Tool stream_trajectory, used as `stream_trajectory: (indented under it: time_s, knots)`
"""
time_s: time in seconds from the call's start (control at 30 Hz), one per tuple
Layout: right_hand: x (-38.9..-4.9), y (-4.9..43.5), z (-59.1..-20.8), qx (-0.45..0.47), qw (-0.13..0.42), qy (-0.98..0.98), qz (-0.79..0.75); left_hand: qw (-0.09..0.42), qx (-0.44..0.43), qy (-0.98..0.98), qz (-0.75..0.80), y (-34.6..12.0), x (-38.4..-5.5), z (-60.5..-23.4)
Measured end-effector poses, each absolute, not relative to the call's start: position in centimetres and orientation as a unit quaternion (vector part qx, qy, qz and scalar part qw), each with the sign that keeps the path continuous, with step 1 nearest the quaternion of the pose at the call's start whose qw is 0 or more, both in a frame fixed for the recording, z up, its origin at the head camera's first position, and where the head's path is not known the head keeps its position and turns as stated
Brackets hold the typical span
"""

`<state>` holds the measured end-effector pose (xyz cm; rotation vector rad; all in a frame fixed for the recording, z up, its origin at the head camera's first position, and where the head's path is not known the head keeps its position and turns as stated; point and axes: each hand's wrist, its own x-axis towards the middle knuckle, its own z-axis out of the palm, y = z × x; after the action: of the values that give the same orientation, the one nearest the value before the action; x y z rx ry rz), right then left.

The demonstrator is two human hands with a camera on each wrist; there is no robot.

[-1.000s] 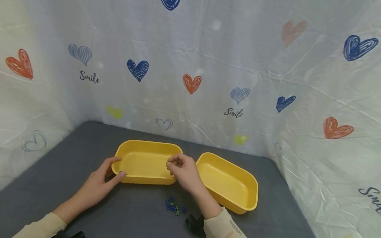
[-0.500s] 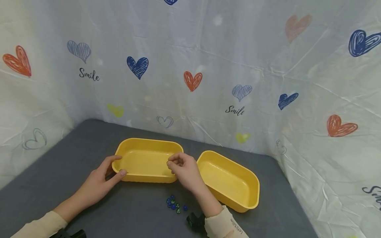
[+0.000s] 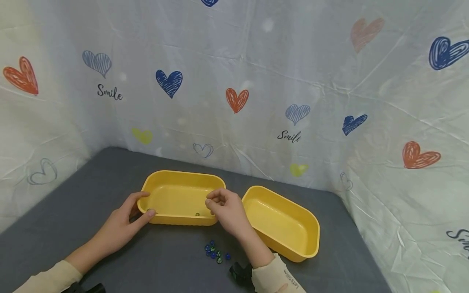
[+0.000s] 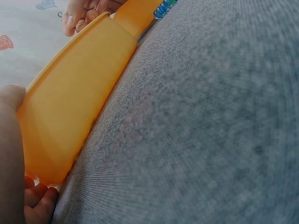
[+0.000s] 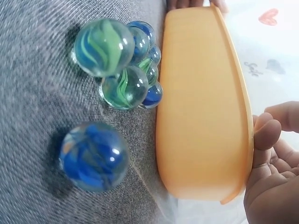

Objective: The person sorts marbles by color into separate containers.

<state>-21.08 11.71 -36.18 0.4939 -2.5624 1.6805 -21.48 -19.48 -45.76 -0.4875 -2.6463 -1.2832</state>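
My left hand (image 3: 126, 221) grips the left end of a yellow plastic tub (image 3: 172, 221), thumb on the front rim and fingers at the end wall. Over this tub's right end is my right hand (image 3: 228, 213), its fingers curled and thumb close to the index finger. No object shows between those fingertips, though the palm is hidden. A small greenish marble (image 3: 197, 214) lies inside the tub by the front wall. On the cloth before the tub sits a cluster of blue and green glass marbles (image 3: 213, 253), with one blue marble (image 5: 95, 156) a little apart.
A second yellow tub (image 3: 283, 219) stands at an angle to the right, behind my right forearm. Dark grey cloth (image 3: 165, 260) covers the table. White curtains with printed hearts (image 3: 237, 100) hang behind and at both sides.
A small greenish marble now shows inside the left tub, where none was visible before. Both hands keep their places; the head view shifted slightly.
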Motion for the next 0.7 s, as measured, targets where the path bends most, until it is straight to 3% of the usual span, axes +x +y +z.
stream_trajectory:
  time_s: [0.4, 0.7]
  knots:
    - [-20.8, 11.7, -35.9, 0.162, 0.019, -0.827, 0.539, 0.076, -0.163, -0.885, -0.429, -19.5, -21.5, -45.8]
    - [-22.5, 12.3, -39.0, 0.181, 0.032, -0.834, 0.519, 0.076, -0.163, -0.884, -0.432, -19.3, -21.4, -45.6]
